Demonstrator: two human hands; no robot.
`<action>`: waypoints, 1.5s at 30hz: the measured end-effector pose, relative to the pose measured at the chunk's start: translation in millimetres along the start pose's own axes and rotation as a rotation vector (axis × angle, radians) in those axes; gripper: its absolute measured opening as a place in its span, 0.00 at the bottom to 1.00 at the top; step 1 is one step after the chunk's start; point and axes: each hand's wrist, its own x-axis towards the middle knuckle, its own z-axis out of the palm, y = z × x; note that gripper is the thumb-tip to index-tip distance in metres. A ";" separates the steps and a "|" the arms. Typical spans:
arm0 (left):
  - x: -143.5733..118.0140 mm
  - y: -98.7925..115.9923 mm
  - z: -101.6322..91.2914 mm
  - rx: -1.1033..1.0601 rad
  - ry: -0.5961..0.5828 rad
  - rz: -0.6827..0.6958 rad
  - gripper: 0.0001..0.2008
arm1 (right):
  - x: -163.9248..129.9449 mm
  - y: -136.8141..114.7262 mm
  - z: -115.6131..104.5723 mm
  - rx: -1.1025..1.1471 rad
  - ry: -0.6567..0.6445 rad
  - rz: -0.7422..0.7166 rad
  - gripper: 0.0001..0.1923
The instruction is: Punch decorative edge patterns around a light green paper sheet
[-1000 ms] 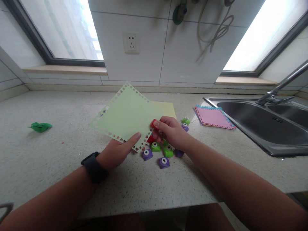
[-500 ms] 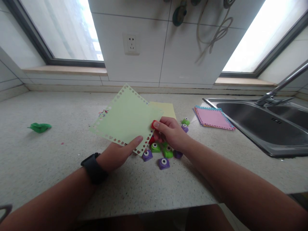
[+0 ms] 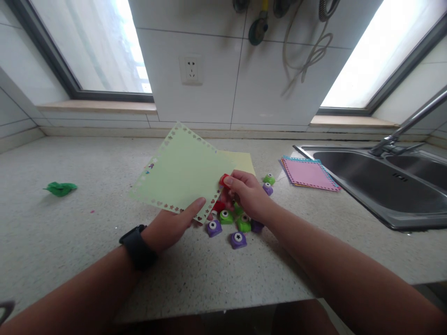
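Observation:
A pale green sheet of paper [image 3: 185, 167] is held up at a slant above the counter, with small shapes such as stars and hearts cut along its edges. My left hand [image 3: 176, 223] grips its near corner, thumb on top and fingers underneath. At the right edge of the sheet, my right hand [image 3: 246, 190] pinches a red craft punch [image 3: 224, 180] that sits on the paper's border. Below the hands lie several more punches, among them a purple punch [image 3: 238, 239], a green punch [image 3: 226, 216] and another purple punch [image 3: 214, 227].
A yellow sheet [image 3: 242, 162] lies behind the green one. To the right, a stack of punched coloured paper [image 3: 309, 173] rests beside the steel sink [image 3: 352, 172]. A crumpled green thing [image 3: 60, 188] lies at the far left of the counter [image 3: 87, 251].
The camera view has tilted slightly upward. Both hands keep their hold on the paper and the red punch, with hardly any shift between them.

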 end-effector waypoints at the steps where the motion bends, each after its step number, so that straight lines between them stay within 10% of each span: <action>1: 0.1 1.3 0.2 0.014 -0.021 -0.018 0.15 | 0.5 -0.8 -1.4 0.039 0.006 -0.010 0.15; 9: 2.2 0.1 -3.4 0.153 -0.072 -0.057 0.19 | 2.4 -6.9 -23.5 0.071 0.142 -0.090 0.12; 17: 6.6 -4.2 -8.9 0.144 -0.062 -0.067 0.22 | 0.2 -19.8 -50.4 -0.435 0.182 -0.201 0.14; 27: 13.3 -16.1 -13.0 -0.088 -0.043 -0.043 0.17 | -6.2 -38.6 -69.9 -1.184 -0.140 -0.189 0.15; 45: 19.8 -22.9 -13.7 -0.258 0.025 -0.100 0.14 | -11.3 -43.2 -88.3 -1.215 -0.371 0.033 0.14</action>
